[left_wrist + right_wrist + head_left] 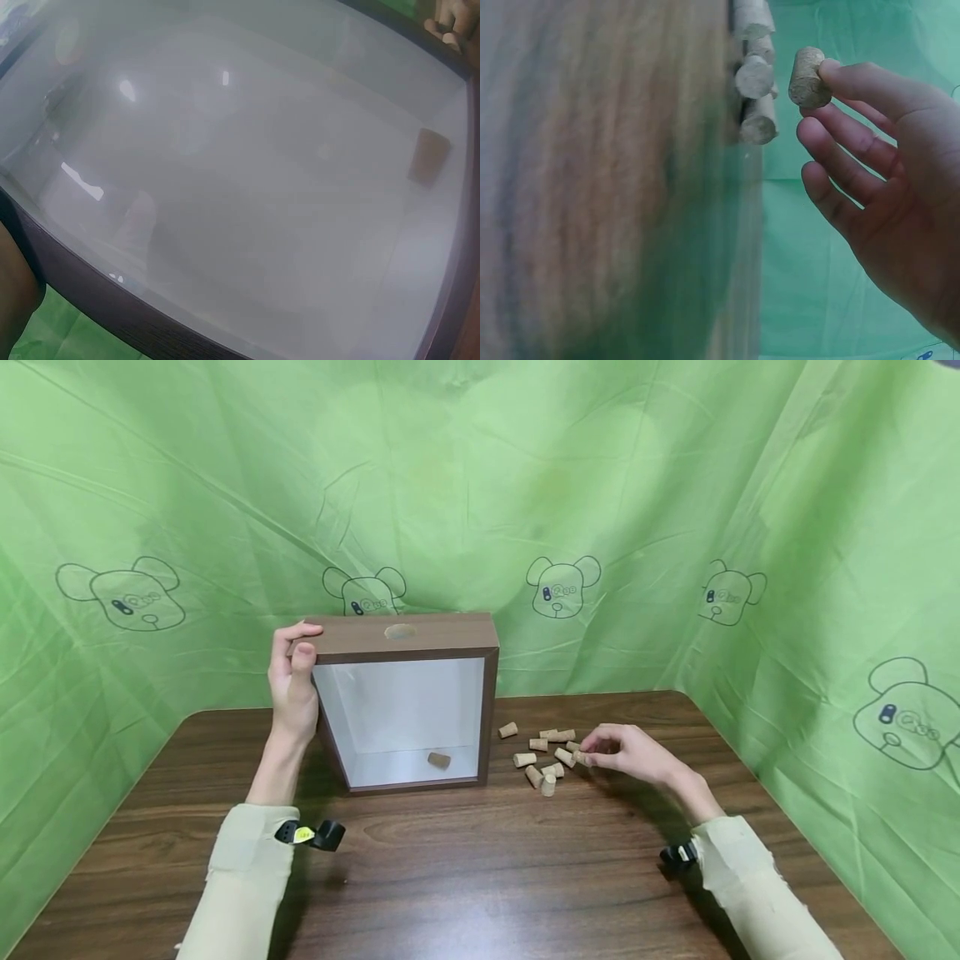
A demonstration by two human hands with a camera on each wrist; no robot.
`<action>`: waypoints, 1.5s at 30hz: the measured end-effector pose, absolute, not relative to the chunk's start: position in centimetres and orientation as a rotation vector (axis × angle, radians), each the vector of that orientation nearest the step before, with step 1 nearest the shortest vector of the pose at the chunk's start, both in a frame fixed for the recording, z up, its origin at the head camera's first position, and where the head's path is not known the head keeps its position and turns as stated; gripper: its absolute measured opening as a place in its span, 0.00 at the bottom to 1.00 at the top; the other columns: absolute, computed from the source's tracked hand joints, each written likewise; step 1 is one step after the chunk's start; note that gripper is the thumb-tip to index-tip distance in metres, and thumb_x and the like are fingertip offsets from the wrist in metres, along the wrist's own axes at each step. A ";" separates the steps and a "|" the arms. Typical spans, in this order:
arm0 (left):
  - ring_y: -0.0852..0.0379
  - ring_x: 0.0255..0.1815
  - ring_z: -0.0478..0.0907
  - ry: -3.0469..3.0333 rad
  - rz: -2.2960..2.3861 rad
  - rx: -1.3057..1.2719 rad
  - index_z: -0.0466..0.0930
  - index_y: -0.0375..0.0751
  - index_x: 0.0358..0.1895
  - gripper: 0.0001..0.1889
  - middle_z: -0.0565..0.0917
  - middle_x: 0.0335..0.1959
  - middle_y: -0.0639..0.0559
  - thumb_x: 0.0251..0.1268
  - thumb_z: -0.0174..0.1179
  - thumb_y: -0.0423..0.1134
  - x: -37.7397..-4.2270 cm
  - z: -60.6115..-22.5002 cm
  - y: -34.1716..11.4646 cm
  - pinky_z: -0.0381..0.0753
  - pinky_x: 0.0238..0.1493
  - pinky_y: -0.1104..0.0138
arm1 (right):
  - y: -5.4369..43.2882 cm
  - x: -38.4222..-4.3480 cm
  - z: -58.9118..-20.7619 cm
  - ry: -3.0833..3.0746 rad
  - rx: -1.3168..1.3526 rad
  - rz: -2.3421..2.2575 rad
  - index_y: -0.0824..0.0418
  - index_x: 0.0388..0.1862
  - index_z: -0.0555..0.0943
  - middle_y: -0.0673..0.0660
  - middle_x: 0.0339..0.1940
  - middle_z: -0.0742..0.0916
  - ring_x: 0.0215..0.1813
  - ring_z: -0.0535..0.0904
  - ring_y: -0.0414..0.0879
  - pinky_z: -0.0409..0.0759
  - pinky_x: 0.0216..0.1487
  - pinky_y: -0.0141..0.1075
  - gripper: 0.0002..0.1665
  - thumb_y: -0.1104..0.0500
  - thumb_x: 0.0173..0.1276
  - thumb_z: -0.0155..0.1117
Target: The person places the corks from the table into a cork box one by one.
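A brown-framed shadow box [491, 718] with a clear front and a round hole in its top stands upright on the table. My left hand [294, 681] grips its upper left corner, thumb on the front edge and fingers over the top. Inside, one cork [439, 761] lies on the box floor; the left wrist view shows that cork [430, 157] through the front pane. My right hand [630, 753] pinches another cork [808, 78] between thumb and fingers, at the right edge of a loose group of corks [538, 744].
The brown wooden table [480, 868] carries the box and the corks, which lie scattered right of the box; one cork [549, 786] stands on end. Green cloth [465, 510] printed with bear heads hangs behind the table and along both sides.
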State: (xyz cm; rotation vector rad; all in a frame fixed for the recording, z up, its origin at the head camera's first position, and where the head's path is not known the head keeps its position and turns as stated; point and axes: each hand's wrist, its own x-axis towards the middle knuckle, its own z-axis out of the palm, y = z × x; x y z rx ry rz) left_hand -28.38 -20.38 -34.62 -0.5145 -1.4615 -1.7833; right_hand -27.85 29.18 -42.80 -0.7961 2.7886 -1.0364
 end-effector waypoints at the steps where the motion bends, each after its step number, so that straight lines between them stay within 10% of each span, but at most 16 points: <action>1: 0.43 0.75 0.59 -1.460 -1.785 -0.515 0.80 0.41 0.50 0.25 0.77 0.55 0.53 0.64 0.63 0.59 -28.4 -34.6 -20.4 0.53 0.73 0.63 | 29.1 -27.9 -42.6 2.800 -0.810 -1.040 0.52 0.44 0.86 0.44 0.37 0.88 0.40 0.82 0.38 0.79 0.43 0.33 0.09 0.55 0.65 0.71; 45: 0.46 0.73 0.61 -1.425 -1.817 -0.530 0.80 0.40 0.50 0.22 0.78 0.53 0.53 0.65 0.63 0.55 -28.2 -34.5 -20.3 0.52 0.73 0.62 | 19.7 -26.0 -24.6 2.960 -1.805 -1.261 0.59 0.44 0.86 0.51 0.38 0.87 0.39 0.79 0.39 0.76 0.42 0.32 0.15 0.70 0.59 0.72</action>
